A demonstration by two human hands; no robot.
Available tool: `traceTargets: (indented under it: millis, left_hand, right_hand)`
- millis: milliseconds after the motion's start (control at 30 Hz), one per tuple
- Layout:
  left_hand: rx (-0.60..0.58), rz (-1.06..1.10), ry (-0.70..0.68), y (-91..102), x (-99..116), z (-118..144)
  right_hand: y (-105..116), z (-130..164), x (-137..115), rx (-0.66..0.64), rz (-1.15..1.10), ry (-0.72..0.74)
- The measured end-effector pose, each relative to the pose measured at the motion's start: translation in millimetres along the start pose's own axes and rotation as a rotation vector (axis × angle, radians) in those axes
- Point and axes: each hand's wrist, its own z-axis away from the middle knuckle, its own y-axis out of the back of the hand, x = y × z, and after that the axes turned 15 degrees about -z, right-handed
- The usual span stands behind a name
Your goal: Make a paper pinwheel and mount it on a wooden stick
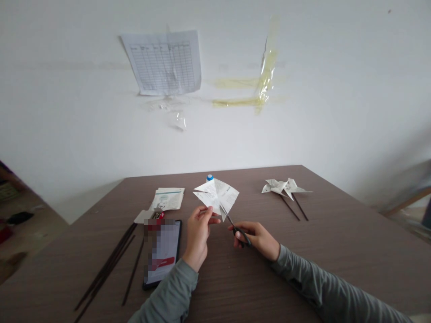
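White wall (336, 89) with taped printed sheet (164, 63), yellowed tape strips (262, 85), brown wooden table (336, 242)

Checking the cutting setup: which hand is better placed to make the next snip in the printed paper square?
Right. The right hand holds the dark-handled scissors, blades at the printed paper square; the left hand only pinches the paper's edge.

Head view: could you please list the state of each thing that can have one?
Printed paper square: creased, held up off the table, being cut.
Scissors: blades at the paper's edge.
Left hand: pinching the paper.
Right hand: gripping the scissors.
Phone: lying flat, screen lit.
Paper pinwheels: finished, lying on sticks.
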Motion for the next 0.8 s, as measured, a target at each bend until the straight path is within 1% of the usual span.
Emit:
traceTargets:
  millis: [133,233,300,367,433,533,600,700,800]
  left_hand:
    - [0.019,-0.028,-0.033,3.0,-4,-4]
    - [0.042,-0.09,-0.081,6.6,-9,-9]
    - [0.056,-0.149,-0.1,8.8,-11,-13]
    - [0.064,-0.203,-0.11,10.4,-13,-16]
    - [0.061,-0.237,-0.121,11.4,-15,-17]
    - [0.026,-0.251,-0.134,12.1,-17,-18]
    - [0.006,-0.252,-0.133,11.9,-17,-17]
    - [-0.007,-0.263,-0.123,11.0,-17,-16]
    - [-0.039,-0.271,-0.12,10.2,-16,-16]
  right_hand:
    - [5,3,-6,-0.015,-0.01,-0.006]
    - [15,2,-8,-0.027,-0.008,-0.012]
    - [24,0,-7,0.002,0.002,0.024]
    - [34,-4,-6,0.068,0.024,0.095]
    - [43,-9,-3,0.17,0.043,0.176]
    - [55,-16,4,0.327,0.115,0.279]
    - [61,-20,9,0.405,0.189,0.332]
    - [66,-24,15,0.473,0.264,0.37]
    - [68,-25,18,0.518,0.298,0.355]
